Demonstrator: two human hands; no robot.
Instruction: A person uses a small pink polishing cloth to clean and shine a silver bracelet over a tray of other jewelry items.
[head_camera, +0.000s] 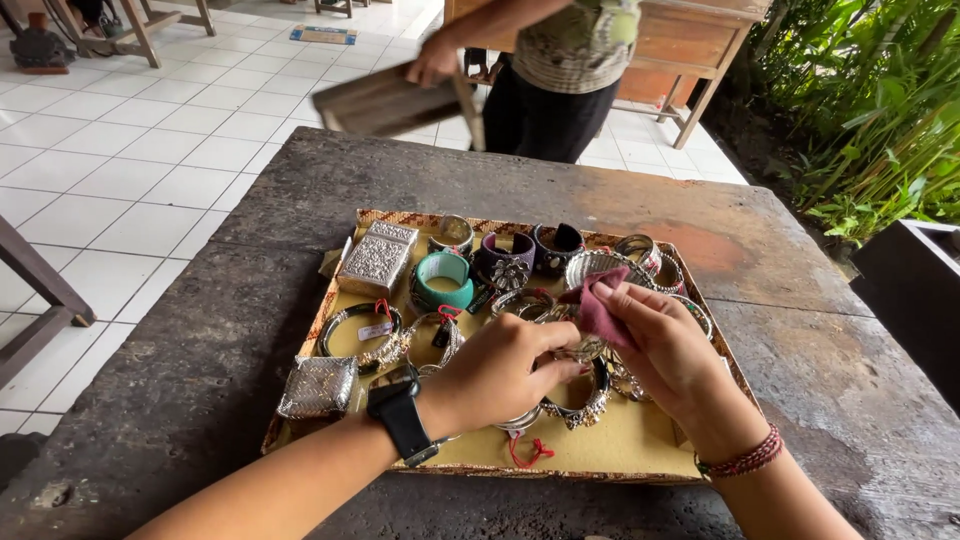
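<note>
My left hand (497, 372), with a black watch on its wrist, pinches a silver bracelet (583, 349) over a flat woven tray (600, 462) with a tan lining. My right hand (667, 352) holds a small maroon cloth (597, 308) pressed against that bracelet. Several silver bangles lie around both hands, one with a red string tag (527, 452) below my left hand. A teal cuff (443, 281), two dark purple cuffs (505, 262) and an embossed silver box (376, 258) sit farther back in the tray.
The tray rests on a dark weathered stone table (200, 370). A small woven silver pouch (318, 386) lies at the tray's near left. Across the table a person stands holding a wooden board (385, 100). Plants (880, 110) grow at right; white tiled floor at left.
</note>
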